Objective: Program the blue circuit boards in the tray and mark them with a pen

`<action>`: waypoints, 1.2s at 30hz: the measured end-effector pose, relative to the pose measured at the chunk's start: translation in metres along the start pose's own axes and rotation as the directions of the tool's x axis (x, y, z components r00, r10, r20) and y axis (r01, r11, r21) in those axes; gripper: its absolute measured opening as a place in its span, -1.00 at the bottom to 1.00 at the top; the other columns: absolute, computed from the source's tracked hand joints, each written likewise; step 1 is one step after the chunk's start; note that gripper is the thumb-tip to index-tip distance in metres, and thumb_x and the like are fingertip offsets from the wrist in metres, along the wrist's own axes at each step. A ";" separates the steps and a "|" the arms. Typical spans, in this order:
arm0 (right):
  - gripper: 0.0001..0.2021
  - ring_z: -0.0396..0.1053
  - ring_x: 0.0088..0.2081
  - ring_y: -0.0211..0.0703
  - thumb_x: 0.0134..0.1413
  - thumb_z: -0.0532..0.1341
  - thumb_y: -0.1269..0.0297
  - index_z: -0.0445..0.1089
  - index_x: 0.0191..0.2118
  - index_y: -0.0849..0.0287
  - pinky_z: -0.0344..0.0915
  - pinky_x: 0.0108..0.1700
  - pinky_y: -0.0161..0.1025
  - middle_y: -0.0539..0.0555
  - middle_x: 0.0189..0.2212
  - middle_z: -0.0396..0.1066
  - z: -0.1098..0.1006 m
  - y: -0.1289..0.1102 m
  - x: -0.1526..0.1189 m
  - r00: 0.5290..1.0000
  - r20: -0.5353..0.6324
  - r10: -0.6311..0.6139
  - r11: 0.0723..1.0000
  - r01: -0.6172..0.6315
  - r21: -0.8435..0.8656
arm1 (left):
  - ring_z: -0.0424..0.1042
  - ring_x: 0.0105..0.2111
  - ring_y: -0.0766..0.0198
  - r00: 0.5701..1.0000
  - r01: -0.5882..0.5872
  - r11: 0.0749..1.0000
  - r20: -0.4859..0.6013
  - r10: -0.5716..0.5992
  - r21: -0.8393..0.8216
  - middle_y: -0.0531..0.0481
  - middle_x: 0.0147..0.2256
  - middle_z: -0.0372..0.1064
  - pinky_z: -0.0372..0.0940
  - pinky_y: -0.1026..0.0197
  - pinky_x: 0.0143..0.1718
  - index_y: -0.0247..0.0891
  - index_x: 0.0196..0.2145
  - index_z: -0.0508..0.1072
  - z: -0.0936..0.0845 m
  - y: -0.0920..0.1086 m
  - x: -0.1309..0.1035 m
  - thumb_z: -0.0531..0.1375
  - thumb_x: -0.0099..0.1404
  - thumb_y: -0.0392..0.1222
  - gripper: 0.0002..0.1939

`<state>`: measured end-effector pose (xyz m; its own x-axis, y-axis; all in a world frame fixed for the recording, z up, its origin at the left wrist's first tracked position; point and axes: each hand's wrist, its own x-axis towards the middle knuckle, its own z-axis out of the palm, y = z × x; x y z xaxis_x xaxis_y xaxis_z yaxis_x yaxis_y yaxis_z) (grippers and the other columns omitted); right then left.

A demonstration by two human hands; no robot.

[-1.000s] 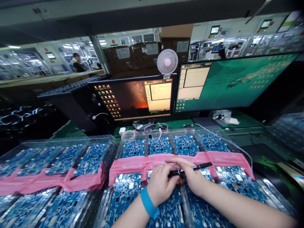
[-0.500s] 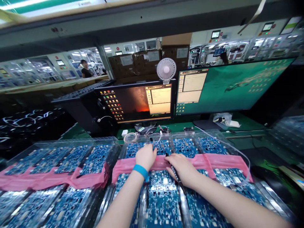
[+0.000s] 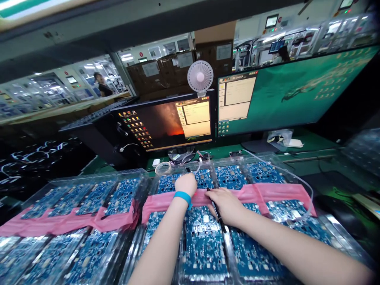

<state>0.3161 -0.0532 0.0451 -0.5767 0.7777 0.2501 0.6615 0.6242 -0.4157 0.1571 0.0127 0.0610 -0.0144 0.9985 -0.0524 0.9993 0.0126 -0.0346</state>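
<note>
My left hand [image 3: 186, 185], with a blue wristband [image 3: 183, 196], is curled over the back row of blue circuit boards [image 3: 231, 176]. Its fingertips are hidden behind the hand; a thin white cable [image 3: 198, 166] loops down close to it. My right hand [image 3: 228, 205] holds a dark pen [image 3: 218, 213] and rests by the pink strip [image 3: 276, 194]. This strip lies across the clear plastic tray [image 3: 228, 237], between the rows of boards. Beneath my hands, a larger board [image 3: 204, 241] sits in the tray's front row.
To the left stands a second tray of boards [image 3: 95, 198] with another pink strip [image 3: 68, 219]. Two monitors [image 3: 166, 126] stand behind, a small white fan [image 3: 200, 76] clipped above. A black mouse [image 3: 338, 209] lies at right. Boxes [image 3: 175, 71] and two people are farther back.
My left hand has shifted slightly toward the back boards and its fingertips are now less visible. My right hand stays by the pink strip with the pen. The camera view has tilted a little.
</note>
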 end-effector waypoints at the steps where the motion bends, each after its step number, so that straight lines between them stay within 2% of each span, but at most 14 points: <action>1: -0.70 0.24 -0.16 -0.11 -0.03 0.04 0.33 0.25 -0.11 0.21 0.06 -0.10 -0.17 0.15 -0.21 0.34 0.000 0.001 0.000 1.000 0.002 -0.001 1.000 0.001 0.007 | 0.38 -0.35 0.09 1.000 -0.003 1.000 -0.002 0.003 -0.002 -0.21 -0.40 0.37 0.23 0.13 -0.35 -0.37 -0.38 0.39 0.000 0.000 0.000 -0.08 0.20 -0.21 -0.72; 5: -0.73 0.27 -0.20 -0.16 -0.02 0.03 0.39 0.27 -0.15 0.20 0.04 -0.09 -0.19 0.12 -0.26 0.35 0.002 0.003 -0.001 1.000 0.013 -0.007 1.000 0.007 0.024 | 0.38 -0.37 0.14 1.000 0.005 1.000 -0.023 -0.005 -0.023 -0.17 -0.39 0.37 0.21 0.17 -0.36 -0.34 -0.33 0.35 -0.003 -0.001 -0.002 -0.15 0.25 -0.15 -0.67; 8: -0.73 0.24 -0.15 -0.12 -0.02 0.03 0.37 0.27 -0.15 0.21 0.01 -0.06 -0.16 0.15 -0.21 0.34 0.003 0.004 -0.003 1.000 0.013 -0.005 1.000 0.005 0.023 | 0.36 -0.37 0.19 0.999 0.015 0.999 -0.046 -0.017 -0.043 -0.12 -0.38 0.36 0.19 0.21 -0.36 -0.31 -0.32 0.33 -0.011 -0.005 -0.017 -0.16 0.26 -0.12 -0.67; 10: -0.74 0.22 -0.11 -0.09 -0.02 0.04 0.35 0.28 -0.16 0.21 0.00 -0.05 -0.14 0.16 -0.18 0.32 0.004 0.005 -0.003 1.000 0.013 -0.004 1.000 0.004 0.021 | 0.35 -0.38 0.21 0.998 0.012 0.998 -0.057 -0.016 -0.056 -0.10 -0.40 0.35 0.17 0.23 -0.37 -0.30 -0.37 0.32 -0.017 -0.012 -0.037 -0.14 0.26 -0.12 -0.69; 14: -0.70 0.21 -0.10 -0.06 -0.07 0.06 0.39 0.28 -0.13 0.22 0.00 -0.05 -0.13 0.17 -0.14 0.30 0.005 0.008 -0.005 1.000 0.025 -0.017 1.000 0.016 0.026 | 0.32 -0.39 0.24 0.998 -0.026 0.995 -0.068 0.019 -0.100 -0.05 -0.44 0.33 0.14 0.25 -0.37 -0.28 -0.46 0.30 -0.024 -0.026 -0.096 -0.12 0.26 -0.13 -0.70; 17: -0.65 0.21 -0.10 -0.05 -0.09 0.08 0.41 0.26 -0.10 0.23 0.00 -0.04 -0.13 0.18 -0.13 0.30 0.007 0.011 -0.006 0.999 0.036 -0.028 0.999 0.027 0.033 | 0.29 -0.36 0.24 0.989 -0.117 0.962 -0.113 0.091 -0.248 -0.03 -0.45 0.32 0.13 0.23 -0.31 -0.27 -0.49 0.30 -0.018 -0.028 -0.132 -0.07 0.24 -0.15 -0.74; 19: -0.64 0.20 -0.09 -0.04 -0.10 0.08 0.41 0.25 -0.09 0.24 -0.01 -0.04 -0.12 0.19 -0.13 0.29 0.009 0.012 -0.008 0.999 0.038 -0.027 0.999 0.025 0.036 | 0.28 -0.32 0.23 0.987 -0.143 0.931 -0.123 0.107 -0.335 -0.03 -0.41 0.33 0.13 0.21 -0.25 -0.27 -0.54 0.29 -0.009 -0.026 -0.143 -0.03 0.22 -0.18 -0.77; 24: -0.65 0.20 -0.09 -0.05 -0.11 0.09 0.41 0.25 -0.10 0.22 0.00 -0.03 -0.13 0.18 -0.12 0.29 0.011 0.013 -0.009 0.999 0.021 -0.034 0.999 0.034 0.003 | 0.27 -0.29 0.22 0.992 -0.123 0.910 -0.088 0.096 -0.395 -0.01 -0.35 0.36 0.12 0.16 -0.20 -0.28 -0.60 0.30 0.008 -0.021 -0.143 0.02 0.18 -0.21 -0.77; 36: -0.64 0.21 -0.09 -0.04 -0.08 0.09 0.38 0.25 -0.08 0.26 0.07 -0.07 -0.11 0.20 -0.15 0.31 0.010 0.015 -0.010 0.999 -0.017 -0.044 0.999 0.043 -0.006 | 0.27 -0.32 0.21 0.982 -0.177 0.907 -0.130 0.137 -0.382 -0.05 -0.39 0.35 0.14 0.12 -0.23 -0.30 -0.56 0.35 0.011 -0.021 -0.143 0.03 0.17 -0.21 -0.78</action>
<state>0.3271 -0.0522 0.0272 -0.5965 0.7510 0.2832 0.6385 0.6578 -0.3995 0.1382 -0.1310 0.0584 0.1274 0.9892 0.0731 0.9219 -0.1453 0.3593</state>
